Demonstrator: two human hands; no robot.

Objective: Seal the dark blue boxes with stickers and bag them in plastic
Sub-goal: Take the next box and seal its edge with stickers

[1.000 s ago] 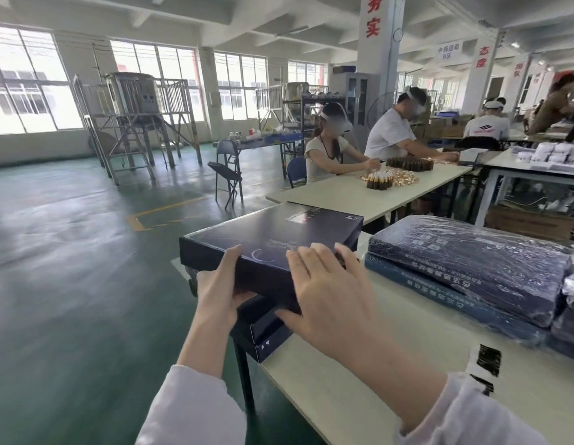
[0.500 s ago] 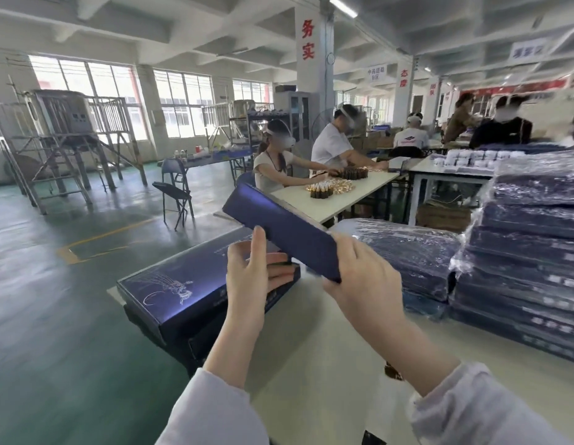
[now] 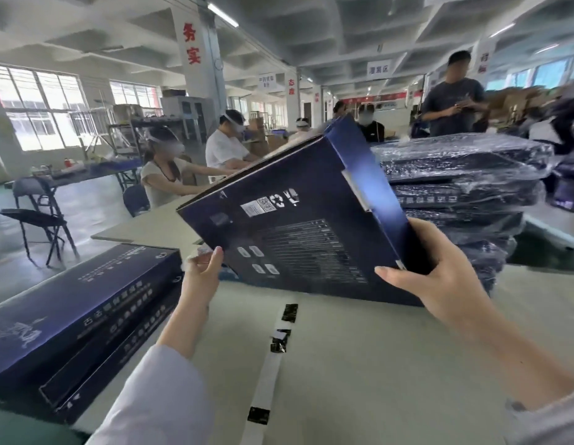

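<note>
Dark blue box (image 3: 295,226), centre frame: stiff, flat, probably light (take the edges). Right hand (image 3: 440,284) clasps one edge; left hand (image 3: 200,274) pinches a corner.

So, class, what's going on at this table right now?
A person holds a dark blue box tilted up over the table, printed back toward them. The right hand grips its lower right corner; the left hand pinches the lower left corner. A sticker strip lies below. Unbagged boxes sit left, plastic-bagged boxes right.
</note>
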